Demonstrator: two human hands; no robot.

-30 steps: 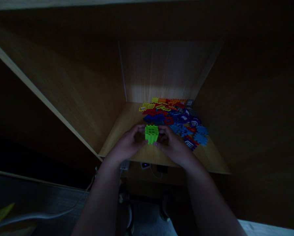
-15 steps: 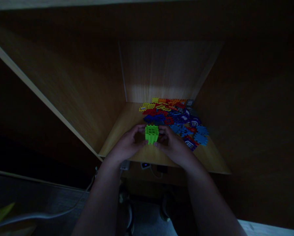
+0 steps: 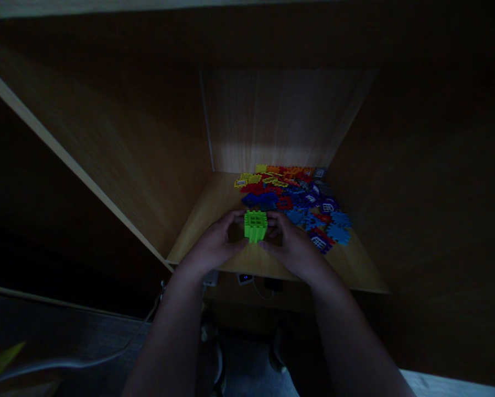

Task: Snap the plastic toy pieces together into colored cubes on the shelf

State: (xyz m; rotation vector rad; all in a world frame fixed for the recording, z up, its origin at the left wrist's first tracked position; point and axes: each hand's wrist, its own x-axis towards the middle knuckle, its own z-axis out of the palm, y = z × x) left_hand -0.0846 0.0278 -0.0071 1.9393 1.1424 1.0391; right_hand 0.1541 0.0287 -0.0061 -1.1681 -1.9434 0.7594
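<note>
A bright green box of interlocking plastic tiles (image 3: pixel 255 227), its top tile patterned like a window, is held upright over the front of the wooden shelf (image 3: pixel 198 220). My left hand (image 3: pixel 225 238) grips its left side, thumb low in front and fingers further back. On the opposite side my right hand (image 3: pixel 283 238) holds it the same way. Whether the box rests on the shelf, I cannot tell. Behind and to the right lies a spread of loose toothed tiles (image 3: pixel 295 193) in yellow, orange, red, blue and purple, some with window patterns.
Wooden side panels enclose the shelf left (image 3: pixel 148 138) and right. Under its front edge are a small device with a blue light (image 3: pixel 245 279) and a thin cable. A white cord (image 3: pixel 119 350) runs at lower left. The scene is dim.
</note>
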